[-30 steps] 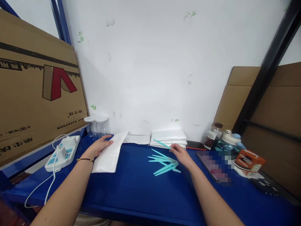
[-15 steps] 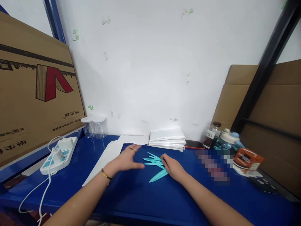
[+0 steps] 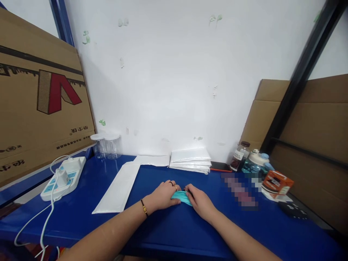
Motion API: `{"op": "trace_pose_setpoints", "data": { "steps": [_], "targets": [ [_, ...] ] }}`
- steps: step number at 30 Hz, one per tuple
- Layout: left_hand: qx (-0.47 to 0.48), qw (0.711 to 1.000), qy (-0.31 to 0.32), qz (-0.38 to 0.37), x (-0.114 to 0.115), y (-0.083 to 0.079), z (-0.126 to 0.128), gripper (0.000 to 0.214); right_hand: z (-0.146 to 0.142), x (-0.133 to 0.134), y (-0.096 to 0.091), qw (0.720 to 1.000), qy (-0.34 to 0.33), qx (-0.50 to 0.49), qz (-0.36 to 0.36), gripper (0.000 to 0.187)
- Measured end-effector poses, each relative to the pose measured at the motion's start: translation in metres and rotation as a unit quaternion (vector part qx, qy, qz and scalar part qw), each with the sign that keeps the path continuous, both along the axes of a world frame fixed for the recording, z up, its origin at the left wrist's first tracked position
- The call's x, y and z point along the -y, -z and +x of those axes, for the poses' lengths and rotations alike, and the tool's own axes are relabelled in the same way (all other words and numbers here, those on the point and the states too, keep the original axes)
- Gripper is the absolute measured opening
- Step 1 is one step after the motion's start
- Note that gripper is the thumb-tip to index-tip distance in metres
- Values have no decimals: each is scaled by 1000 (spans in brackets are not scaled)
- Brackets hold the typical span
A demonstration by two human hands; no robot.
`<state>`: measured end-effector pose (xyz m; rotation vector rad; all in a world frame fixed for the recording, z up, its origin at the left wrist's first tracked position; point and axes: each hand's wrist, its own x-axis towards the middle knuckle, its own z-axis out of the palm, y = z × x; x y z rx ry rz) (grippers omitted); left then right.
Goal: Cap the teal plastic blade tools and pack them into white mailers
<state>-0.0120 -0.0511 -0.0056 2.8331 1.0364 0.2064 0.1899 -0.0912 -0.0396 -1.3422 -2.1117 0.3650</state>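
Head view, blue table [image 3: 168, 232] by white wall [image 3: 160, 83], cardboard box [image 3: 29, 123], left hand [image 3: 165, 195], right hand [image 3: 200, 203], each grip pinching turquoise strips [image 3: 183, 197].

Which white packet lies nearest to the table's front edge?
The long white packet left of the left hand; the other packets lie back by the wall.
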Motion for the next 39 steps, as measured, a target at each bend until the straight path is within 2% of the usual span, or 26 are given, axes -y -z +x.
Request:
{"op": "trace_pose_setpoints", "data": {
  "steps": [5, 7, 10, 14, 17, 20, 22, 25, 30, 33, 36, 39],
  "targets": [
    [56, 998, -9, 32, -11, -5, 1, 42, 6, -13, -17, 996, 17, -6, 87, 10],
    [80, 995, -22, 57, -25, -11, 6, 33, 10, -26, -29, 992, 36, 2, 117, 11],
    [80, 993, -44, 72, -52, -14, 16, 33, 17, -51, -40, 993, 31, -2, 113, 12],
    [80, 994, -59, 36, -81, 0, 24, 32, 31, -73, -30, 997, 24, -3, 70, 12],
    [90, 994, -54, 24, -92, 15, 22, 29, 48, -77, -15, 998, 31, -6, 49, 12],
    [96, 993, -66, 16, -98, 23, 16, 28, 64, -75, -8, 999, 47, 4, 5, 11],
    [104, 991, -83, 13, -101, 25, 11, 29, 70, -71, -11, 998, 58, 10, -19, 11],
    [125, 988, -92, 7, -104, 28, 6, 34, 69, -62, -23, 999, 44, -5, -12, 12],
    [174, 980, -92, -8, -95, 22, 5, 36, 50, -42, -39, 993, -91, -1, -72, 10],
    [192, 979, -49, -37, -82, 12, 7, 32, 39, -38, -36, 992, -100, 47, -64, 11],
    [143, 984, 32, -98, -70, 5, 10, 33, 34, -40, -30, 994, -77, 52, -49, 10],
    [103, 989, 58, -91, -66, 6, 16, 25, 32, -42, -30, 997, -54, 28, -39, 11]
  ]
}}
